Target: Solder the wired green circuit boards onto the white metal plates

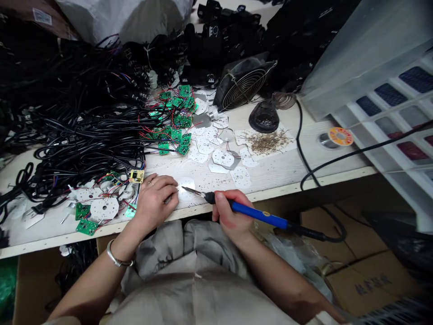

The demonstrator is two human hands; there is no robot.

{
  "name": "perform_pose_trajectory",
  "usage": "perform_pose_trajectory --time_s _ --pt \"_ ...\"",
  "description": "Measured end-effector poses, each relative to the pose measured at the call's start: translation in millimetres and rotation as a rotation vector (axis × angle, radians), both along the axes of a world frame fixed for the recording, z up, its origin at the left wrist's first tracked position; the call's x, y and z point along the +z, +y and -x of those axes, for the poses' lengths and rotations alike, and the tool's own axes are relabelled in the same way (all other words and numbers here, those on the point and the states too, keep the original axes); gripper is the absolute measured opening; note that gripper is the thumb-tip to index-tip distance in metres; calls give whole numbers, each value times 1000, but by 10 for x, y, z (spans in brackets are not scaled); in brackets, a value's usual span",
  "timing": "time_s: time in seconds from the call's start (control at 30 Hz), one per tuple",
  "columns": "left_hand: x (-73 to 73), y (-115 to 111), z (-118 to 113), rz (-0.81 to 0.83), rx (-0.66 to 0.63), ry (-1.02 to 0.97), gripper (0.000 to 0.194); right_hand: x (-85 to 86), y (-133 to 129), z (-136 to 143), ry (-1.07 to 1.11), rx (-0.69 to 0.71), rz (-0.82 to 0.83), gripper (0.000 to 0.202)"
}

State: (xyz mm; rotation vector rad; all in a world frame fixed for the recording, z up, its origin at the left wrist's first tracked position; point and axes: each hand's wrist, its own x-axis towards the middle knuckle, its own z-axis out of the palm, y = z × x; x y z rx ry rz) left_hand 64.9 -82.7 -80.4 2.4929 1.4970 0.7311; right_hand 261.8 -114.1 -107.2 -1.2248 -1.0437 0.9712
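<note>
My right hand [233, 214] is closed around the blue handle of a soldering iron [260, 214]. The iron's tip points left, over or touching a small white circuit board [187, 186] near the bench's front edge; contact is unclear. On the board's left side rests my left hand [158, 198], its fingers curled and bunched; whatever they pinch is hidden. A yellow circuit board [136, 176] lies just beyond that hand's knuckles. Left of it are a round white LED board [104, 209] and green circuit boards [87, 227] with thin wires.
Black cables [91, 131] are piled at left, ending in several green boards [176, 134]. White boards [223, 158] lie mid-bench. A fan [243, 83], an iron stand [264, 116], a solder spool [336, 136] and plastic drawers [382, 122] stand at right. The iron's cord [304, 155] loops there.
</note>
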Motion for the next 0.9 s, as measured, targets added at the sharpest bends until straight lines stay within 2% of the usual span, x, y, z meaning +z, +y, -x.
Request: perform_pose_trajectory --time_s 0.23,0.67,0.9 --pt "24 -7 8 50 -7 8 14 -48 -35 -44 -146 54 19 26" --pt "52 -6 -4 55 -7 39 17 113 -20 -87 -364 144 -53 20" --pt "56 -7 -24 60 3 47 15 112 6 -125 -444 161 -102 18"
